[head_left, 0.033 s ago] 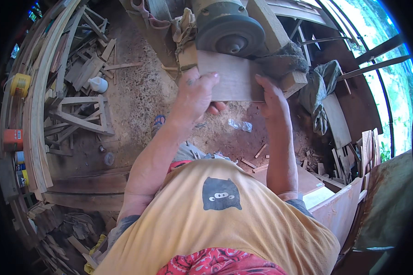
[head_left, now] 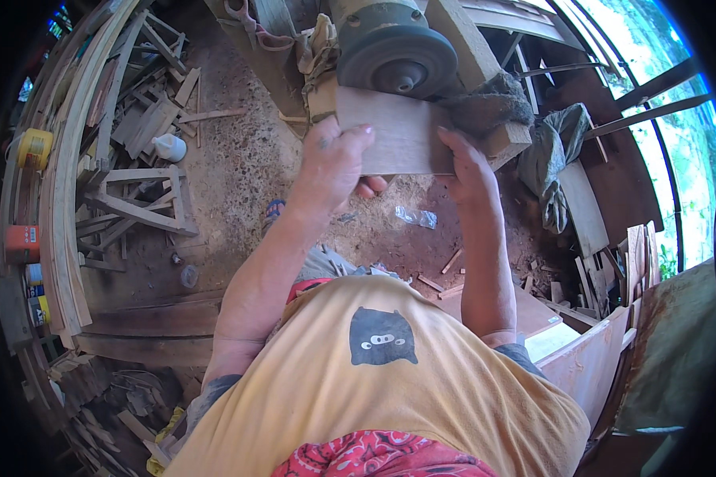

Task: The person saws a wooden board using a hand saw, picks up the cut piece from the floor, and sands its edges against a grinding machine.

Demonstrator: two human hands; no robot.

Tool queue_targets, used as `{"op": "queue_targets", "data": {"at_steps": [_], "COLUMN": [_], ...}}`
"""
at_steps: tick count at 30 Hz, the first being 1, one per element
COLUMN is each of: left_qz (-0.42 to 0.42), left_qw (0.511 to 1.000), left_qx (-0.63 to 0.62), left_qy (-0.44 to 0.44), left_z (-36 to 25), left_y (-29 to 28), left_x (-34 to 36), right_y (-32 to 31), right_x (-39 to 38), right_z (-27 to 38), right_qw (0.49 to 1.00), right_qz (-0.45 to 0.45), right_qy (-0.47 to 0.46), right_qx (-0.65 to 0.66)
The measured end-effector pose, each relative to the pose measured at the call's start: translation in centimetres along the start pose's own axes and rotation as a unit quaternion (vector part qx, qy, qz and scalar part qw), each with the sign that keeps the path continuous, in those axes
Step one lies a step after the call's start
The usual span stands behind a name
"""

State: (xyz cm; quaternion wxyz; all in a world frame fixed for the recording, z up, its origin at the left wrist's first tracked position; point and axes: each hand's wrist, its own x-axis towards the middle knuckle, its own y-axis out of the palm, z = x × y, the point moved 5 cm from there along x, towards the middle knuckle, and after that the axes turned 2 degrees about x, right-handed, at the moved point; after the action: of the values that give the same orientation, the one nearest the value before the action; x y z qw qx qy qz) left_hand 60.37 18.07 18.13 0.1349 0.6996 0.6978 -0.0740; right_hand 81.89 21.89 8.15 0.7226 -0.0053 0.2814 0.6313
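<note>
A flat, pale wooden board (head_left: pixel 398 131) lies between my two hands, its far edge up against the round sanding disc (head_left: pixel 398 65) of a motor-driven machine. My left hand (head_left: pixel 336 163) grips the board's left side, thumb on top and fingertips showing beneath. On the right side, my right hand (head_left: pixel 468 165) holds the board with the thumb along its edge; most of its fingers are hidden. Whether the disc's rim touches the wood cannot be made out exactly.
Wooden beams flank the machine, with a dark cloth (head_left: pixel 493 103) wrapped on the right one. A grey-green cloth (head_left: pixel 550 163) hangs further right. Wooden frames (head_left: pixel 139 195), offcuts and a white bottle (head_left: pixel 169 147) are at left. A clear wrapper (head_left: pixel 416 217) lies on the dusty floor.
Both hands and the board have shifted slightly to the left along the disc. The grip looks the same.
</note>
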Motion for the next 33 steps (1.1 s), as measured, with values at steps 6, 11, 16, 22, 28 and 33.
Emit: {"op": "queue_targets", "data": {"at_steps": [6,11,16,22,28,33], "left_qz": [-0.041,-0.059,-0.062,-0.101,-0.113,-0.123], "left_qw": [0.999,0.998,0.997,0.989,0.971,0.964], "left_qx": [-0.007,-0.023,-0.05,-0.108,-0.196,-0.221], "left_qy": [0.016,0.023,0.024,0.004,0.072,0.082], "left_z": [-1.1,-1.0,0.2,4.2,6.2,6.8], "left_y": [-2.8,-4.8,-6.4,-5.9,-5.8,-5.3], "left_x": [-1.2,-1.7,-2.1,-3.4,-5.1,-5.5], "right_y": [3.2,4.9,6.3,6.1,7.7,7.5], "right_x": [-0.5,-1.8,-3.6,-3.6,-3.2,-3.1], "right_z": [-0.7,-0.5,-1.3,-1.0,-0.2,-0.9], "right_qw": [1.0,0.998,0.995,0.998,0.986,0.993], "right_qz": [0.03,-0.001,0.089,0.033,0.133,0.084], "right_qy": [0.0,-0.002,0.034,-0.004,-0.057,-0.021], "right_qx": [-0.004,-0.07,-0.021,-0.044,-0.084,-0.078]}}
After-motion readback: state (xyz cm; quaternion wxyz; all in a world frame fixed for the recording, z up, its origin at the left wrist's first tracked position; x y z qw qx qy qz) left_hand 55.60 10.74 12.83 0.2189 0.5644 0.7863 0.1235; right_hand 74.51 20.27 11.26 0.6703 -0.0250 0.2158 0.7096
